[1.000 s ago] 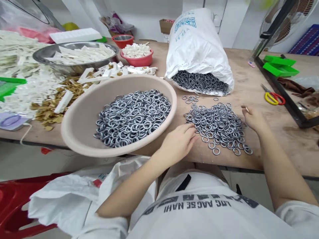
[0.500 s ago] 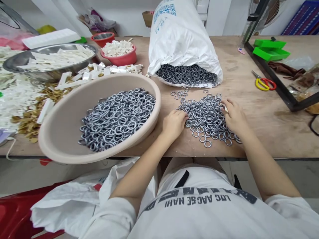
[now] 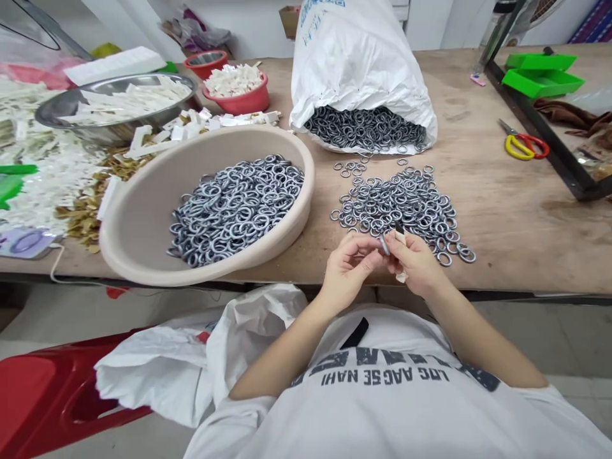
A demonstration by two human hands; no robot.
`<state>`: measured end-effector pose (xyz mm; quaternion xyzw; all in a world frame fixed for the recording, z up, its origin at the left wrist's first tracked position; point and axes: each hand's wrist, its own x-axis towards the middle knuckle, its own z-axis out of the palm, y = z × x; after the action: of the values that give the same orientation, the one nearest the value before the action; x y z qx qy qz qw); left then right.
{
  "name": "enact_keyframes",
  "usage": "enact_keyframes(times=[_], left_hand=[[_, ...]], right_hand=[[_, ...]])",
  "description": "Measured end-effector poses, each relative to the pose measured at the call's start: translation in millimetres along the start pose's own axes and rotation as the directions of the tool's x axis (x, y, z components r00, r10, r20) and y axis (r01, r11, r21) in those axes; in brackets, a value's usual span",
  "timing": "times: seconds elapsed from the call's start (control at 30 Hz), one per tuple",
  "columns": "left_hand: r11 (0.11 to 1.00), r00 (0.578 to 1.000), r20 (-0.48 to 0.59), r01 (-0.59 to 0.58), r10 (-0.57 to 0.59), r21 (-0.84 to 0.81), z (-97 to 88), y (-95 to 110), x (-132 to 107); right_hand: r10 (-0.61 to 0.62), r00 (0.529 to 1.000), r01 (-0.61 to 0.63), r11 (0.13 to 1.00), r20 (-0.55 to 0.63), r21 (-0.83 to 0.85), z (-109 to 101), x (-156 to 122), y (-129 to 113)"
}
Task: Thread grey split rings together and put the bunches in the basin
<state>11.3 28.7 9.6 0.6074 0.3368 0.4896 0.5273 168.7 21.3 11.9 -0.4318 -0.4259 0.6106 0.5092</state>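
My left hand point(image 3: 347, 268) and my right hand point(image 3: 417, 261) meet at the table's near edge, fingertips together. My left hand pinches a grey metal ring point(image 3: 384, 245). My right hand grips a small pale tool point(image 3: 400, 239) with a dark tip, held against that ring. Just beyond the hands lies a loose pile of grey rings point(image 3: 399, 204) on the wooden table point(image 3: 502, 210). To the left stands a beige basin point(image 3: 157, 204) holding many more rings point(image 3: 236, 204).
A white sack point(image 3: 358, 70) lies open at the back, spilling rings. Red bowls, a steel bowl point(image 3: 109, 105) and white plastic pieces crowd the left. Scissors point(image 3: 523, 145), green trays point(image 3: 542, 71) and a black frame sit right. A red stool point(image 3: 43, 395) and white bag point(image 3: 157, 370) are below left.
Both hands left the ring pile and drew back to the table's near edge, coming together with one ring and the tool between them.
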Motion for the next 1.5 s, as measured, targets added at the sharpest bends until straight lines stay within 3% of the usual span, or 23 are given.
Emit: enact_keyframes(times=[0.07,0.13,0.27,0.4,0.5,0.6,0.77,0.83,0.93,1.07,1.17,1.4,1.5], left_hand=[[0.995,0.996,-0.050,-0.077,0.080,0.062,0.5,0.2,-4.5],[0.988,0.989,-0.075,-0.120,0.127,0.097,2.5,-0.6,-9.3],[0.961,0.973,-0.095,-0.191,0.213,0.199,6.2,-5.7,-20.0],[0.973,0.985,-0.108,-0.113,0.137,0.200,0.2,-7.0,-25.5],[0.953,0.989,0.017,-0.143,0.144,0.266,-7.5,-1.2,-25.9],[0.926,0.983,0.096,-0.181,0.157,0.333,-11.5,5.0,-26.4],[0.991,0.988,0.144,0.036,-0.054,0.130,-11.0,7.6,-29.3],[0.992,0.984,0.158,0.073,-0.088,0.099,-12.0,8.0,-29.6],[0.991,0.993,0.110,0.025,-0.040,0.132,-15.6,9.0,-28.3],[0.979,0.996,0.052,-0.086,0.078,0.183,-19.4,9.5,-26.8],[0.968,0.995,0.044,-0.100,0.092,0.231,-19.9,8.5,-26.9],[0.947,0.989,0.072,-0.146,0.130,0.287,-22.4,8.6,-27.9],[0.944,0.975,0.160,-0.193,0.155,0.267,-24.6,12.5,-33.8]], right_hand=[[0.047,0.999,-0.045,0.994,-0.017,0.100,7.2,-6.2,6.6],[0.015,0.996,-0.002,0.990,-0.087,0.142,15.7,-12.2,14.8],[-0.022,0.974,0.049,0.993,-0.226,0.112,26.7,-19.4,26.4],[-0.067,0.988,0.059,0.996,-0.142,-0.060,17.9,-20.2,16.7],[-0.151,0.985,0.134,0.972,-0.078,-0.192,7.5,-21.0,1.3],[-0.157,0.987,0.144,0.951,-0.028,-0.274,5.6,-23.4,-7.2],[-0.180,0.983,0.164,0.930,-0.020,-0.329,11.1,-23.7,-5.6],[-0.188,0.982,0.174,0.913,-0.003,-0.368,8.6,-22.4,-6.1],[-0.242,0.969,0.230,0.832,0.044,-0.505,1.6,-23.9,-10.7],[-0.257,0.941,0.334,0.601,0.220,-0.726,-0.5,-34.8,-16.4],[-0.279,0.921,0.376,0.463,0.271,-0.803,3.7,-41.5,-16.9],[-0.279,0.901,0.419,0.370,0.332,-0.829,5.7,-43.9,-18.8],[-0.206,0.944,0.319,0.354,0.260,-0.879,-0.6,-30.7,-16.7]])
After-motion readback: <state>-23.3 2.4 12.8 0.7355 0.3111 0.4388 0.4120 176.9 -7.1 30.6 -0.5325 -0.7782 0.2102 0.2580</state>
